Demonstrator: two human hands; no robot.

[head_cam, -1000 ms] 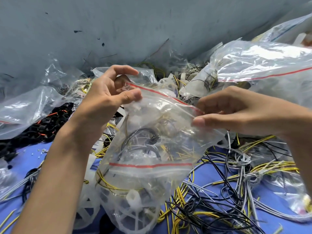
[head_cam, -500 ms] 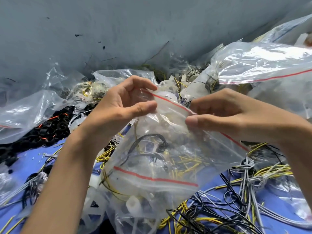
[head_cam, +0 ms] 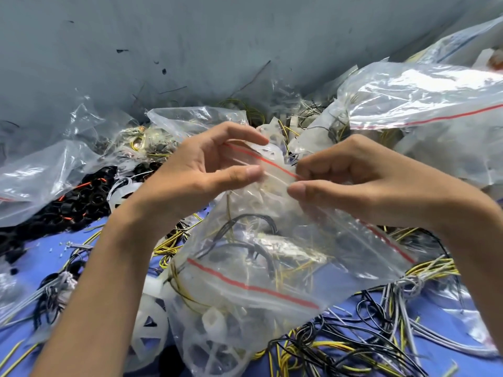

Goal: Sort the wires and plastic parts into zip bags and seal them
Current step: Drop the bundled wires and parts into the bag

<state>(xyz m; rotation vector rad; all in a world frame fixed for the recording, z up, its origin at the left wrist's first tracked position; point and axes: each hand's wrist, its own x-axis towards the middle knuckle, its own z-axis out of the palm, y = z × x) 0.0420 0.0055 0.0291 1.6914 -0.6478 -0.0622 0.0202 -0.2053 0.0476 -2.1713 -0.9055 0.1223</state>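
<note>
I hold a clear zip bag (head_cam: 275, 248) with a red seal line up over the blue table. It contains black and yellow wires. My left hand (head_cam: 201, 175) pinches the seal strip at its left end between thumb and fingers. My right hand (head_cam: 359, 180) pinches the same strip just right of centre, thumb underneath. The two hands are close together along the red line. A second zip bag (head_cam: 223, 330) with white plastic wheels lies under it.
Loose black, yellow and grey wires (head_cam: 381, 322) cover the blue table (head_cam: 49, 257) at the right and front. A pile of black rings (head_cam: 68, 205) sits at the left. Crumpled clear bags (head_cam: 424, 104) lie along the grey wall (head_cam: 190, 44).
My right hand has slid left along the red seal line toward my left hand. The bag has shifted right and its right end now trails loose past my right wrist.
</note>
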